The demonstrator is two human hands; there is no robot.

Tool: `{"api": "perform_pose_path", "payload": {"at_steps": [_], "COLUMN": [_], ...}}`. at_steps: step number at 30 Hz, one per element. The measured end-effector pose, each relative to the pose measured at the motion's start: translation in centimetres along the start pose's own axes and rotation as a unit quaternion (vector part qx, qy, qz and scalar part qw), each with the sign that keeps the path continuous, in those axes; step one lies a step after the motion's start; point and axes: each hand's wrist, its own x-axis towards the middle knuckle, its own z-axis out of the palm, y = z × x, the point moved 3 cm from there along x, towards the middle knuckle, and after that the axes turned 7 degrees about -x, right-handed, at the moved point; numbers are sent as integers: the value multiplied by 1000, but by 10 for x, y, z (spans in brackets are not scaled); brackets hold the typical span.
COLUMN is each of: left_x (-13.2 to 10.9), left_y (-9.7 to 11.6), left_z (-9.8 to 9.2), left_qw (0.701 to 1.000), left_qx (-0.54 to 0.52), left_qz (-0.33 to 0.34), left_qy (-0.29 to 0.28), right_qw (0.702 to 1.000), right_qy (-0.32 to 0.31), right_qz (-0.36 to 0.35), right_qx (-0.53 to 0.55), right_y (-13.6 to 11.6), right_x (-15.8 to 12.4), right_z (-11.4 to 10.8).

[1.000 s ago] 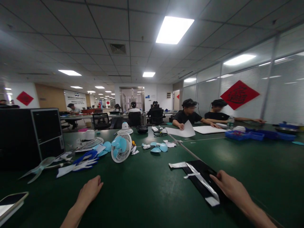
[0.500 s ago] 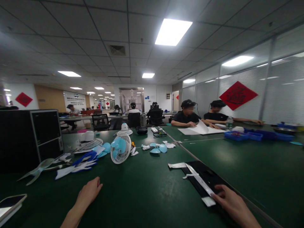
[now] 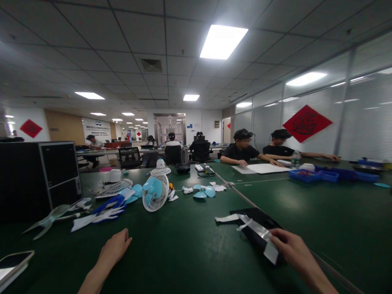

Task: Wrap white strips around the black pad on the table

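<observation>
My right hand (image 3: 292, 250) grips the near end of a flat black piece (image 3: 255, 226) with a pale strip of tape (image 3: 259, 232) running along it. The piece is tipped up off the green table (image 3: 190, 249) at my end. My left hand (image 3: 114, 249) rests on the table at the lower left, fingers loosely curled, holding nothing. A small white and blue fan (image 3: 155, 191) stands beyond it, with loose blue fan parts (image 3: 204, 191) to its right.
A black box (image 3: 39, 177) stands at the left, with gloves (image 3: 98, 212) and clear fan blades (image 3: 49, 218) in front of it. A phone (image 3: 14, 263) lies at the lower left edge. Two people (image 3: 243, 149) handle paper across the table beside blue trays (image 3: 315, 174).
My right hand has slid back along the black piece and lifted its near end, folding it toward me. The person opposite has laid a raised sheet of paper flat. My left hand stays put.
</observation>
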Motion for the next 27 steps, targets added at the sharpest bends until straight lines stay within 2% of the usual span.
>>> {"api": "perform_pose_path", "payload": {"at_steps": [5, 8, 10, 14, 20, 23, 27], "left_x": [6, 10, 11, 9, 0, 1, 7], "left_y": [-5, -9, -11, -11, -3, -6, -12], "left_z": [3, 6, 7, 6, 1, 1, 6], "left_qw": [1000, 1000, 1000, 999, 1000, 1000, 1000], "left_qx": [8, 11, 16, 18, 8, 6, 4], "left_qz": [-1, 4, 16, 16, 14, 11, 13], "left_qy": [7, 5, 14, 30, 6, -3, -4], "right_qw": [986, 957, 932, 897, 892, 894, 897], "right_qy": [128, 209, 233, 180, 108, 91, 88], "right_qz": [-74, -134, -170, -188, -185, -177, -173], "right_qx": [-78, -150, -217, -357, -398, -401, -396], "right_y": [-28, -40, -46, -50, -41, -37, -28], "right_x": [34, 70, 93, 123, 130, 129, 120], "right_z": [-8, -3, 5, 33, 73, 78, 65]}}
